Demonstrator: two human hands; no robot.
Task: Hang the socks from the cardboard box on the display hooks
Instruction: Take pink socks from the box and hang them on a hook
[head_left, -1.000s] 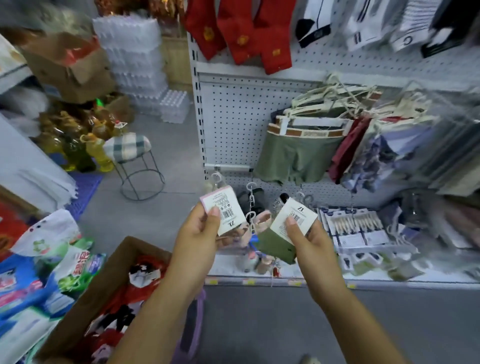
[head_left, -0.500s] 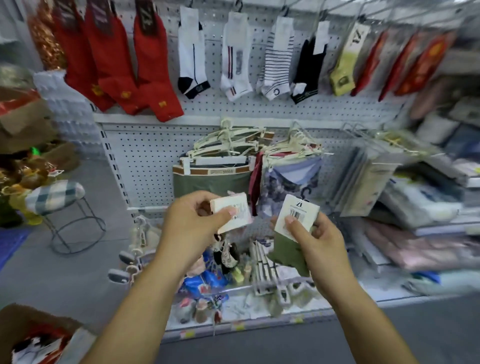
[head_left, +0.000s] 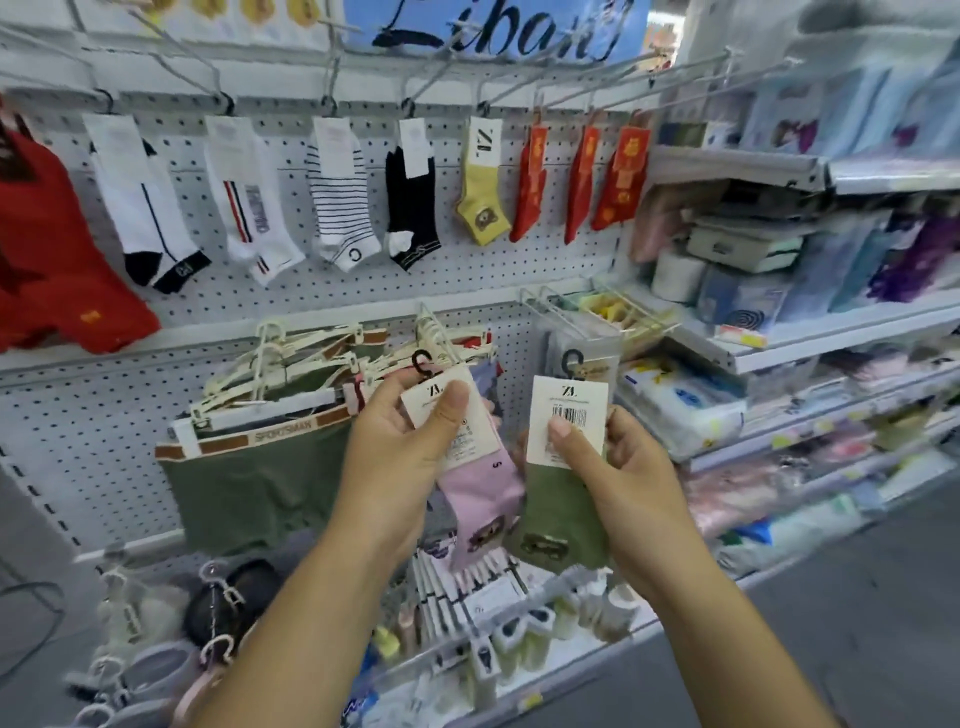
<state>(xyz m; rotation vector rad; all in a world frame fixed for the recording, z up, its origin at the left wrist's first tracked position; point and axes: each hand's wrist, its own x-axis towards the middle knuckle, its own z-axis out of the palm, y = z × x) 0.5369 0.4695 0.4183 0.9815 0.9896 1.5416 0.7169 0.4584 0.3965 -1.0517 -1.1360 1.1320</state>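
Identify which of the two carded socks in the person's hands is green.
The green ankle sock with the barcoded white card, gripped by the right hand; the left hand grips a pink ankle sock instead.

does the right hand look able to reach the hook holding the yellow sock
Probably yes. The right hand grips the green sock by its card, below and right of the yellow sock and its hook. Nothing hangs between them, and the left hand with the pink sock is off to the side.
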